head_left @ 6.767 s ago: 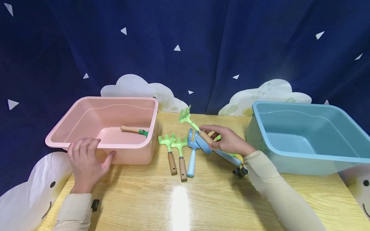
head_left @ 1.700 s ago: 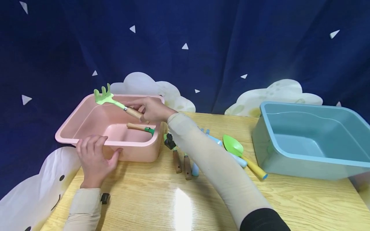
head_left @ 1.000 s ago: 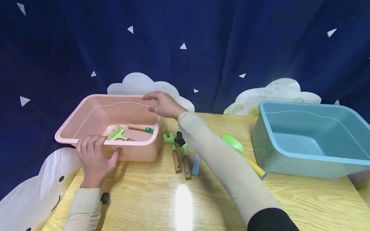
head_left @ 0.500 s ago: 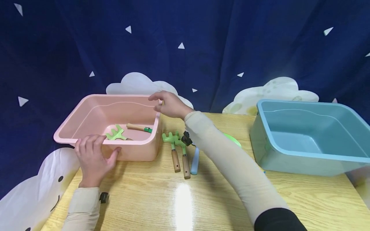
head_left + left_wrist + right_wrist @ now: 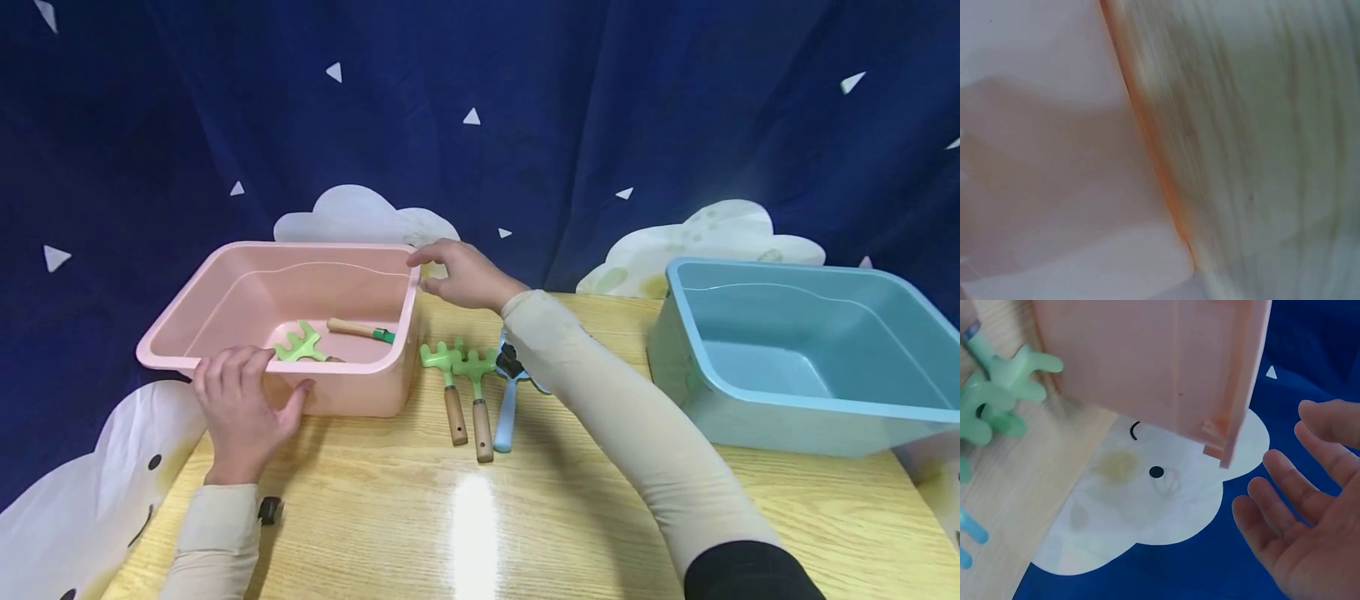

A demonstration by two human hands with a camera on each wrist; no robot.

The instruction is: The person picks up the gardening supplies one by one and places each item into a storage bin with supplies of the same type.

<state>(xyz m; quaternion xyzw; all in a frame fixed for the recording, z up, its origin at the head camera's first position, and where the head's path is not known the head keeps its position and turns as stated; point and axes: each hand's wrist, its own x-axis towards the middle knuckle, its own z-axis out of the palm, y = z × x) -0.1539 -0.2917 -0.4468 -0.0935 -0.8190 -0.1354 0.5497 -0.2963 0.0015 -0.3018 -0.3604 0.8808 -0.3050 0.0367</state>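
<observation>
My left hand (image 5: 243,408) grips the front rim of the pink bin (image 5: 375,392), fingers over the edge and thumb along the outer wall. Just above that bin's back right corner hovers my right hand (image 5: 472,275), holding nothing; the right wrist view shows its fingers (image 5: 1285,519) relaxed and apart from the bin. Inside the bin lie a light green hand rake (image 5: 300,342), its handle mostly hidden by the front wall, and a wooden-handled tool (image 5: 356,328) with a dark green end. The left wrist view shows only blurred bin wall and table.
Between the bins lie two green hand rakes (image 5: 454,408) (image 5: 482,425) with wooden handles and a blue garden fork (image 5: 506,417). My right forearm hides other tools there. A blue bin (image 5: 787,408) stands at the right. Behind hangs a dark blue curtain (image 5: 525,125).
My right hand took the green hand rake from the table pile to the pink bin and let it go inside. Since then it has drawn back rightward. The left hand stays on the rim.
</observation>
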